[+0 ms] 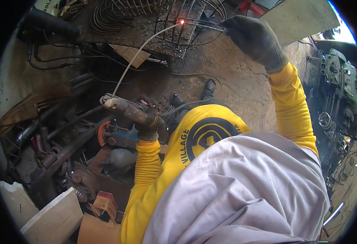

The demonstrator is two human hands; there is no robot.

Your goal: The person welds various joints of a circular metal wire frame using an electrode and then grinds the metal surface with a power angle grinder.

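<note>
We judge it's welding: our left hand (148, 133), nine o'clock, grips the holder (130, 111), its rod (139, 52) aglow at the frame (205, 27), twelve o'clock; our right hand (255, 40) seemingly pinches the frame; next calls for steady feeding

The clearest lettering stands on the person's yellow sweatshirt (168, 162): dark, bold capitals curving along the outside of a round, dark emblem (203, 126) on its front. The run on the sweatshirt's left side reads sharply, though the grey cloth (243, 183) lying over the sweatshirt cuts into it; on the right side, only a few letters show before the same cloth covers them. Well beyond the sweatshirt, to its upper left, a pale packet (47, 5) bears large, dark capitals, partly cut off. Left of the sweatshirt's lower part, a red-and-tan carton (106, 201) carries print too small to make out.
</note>
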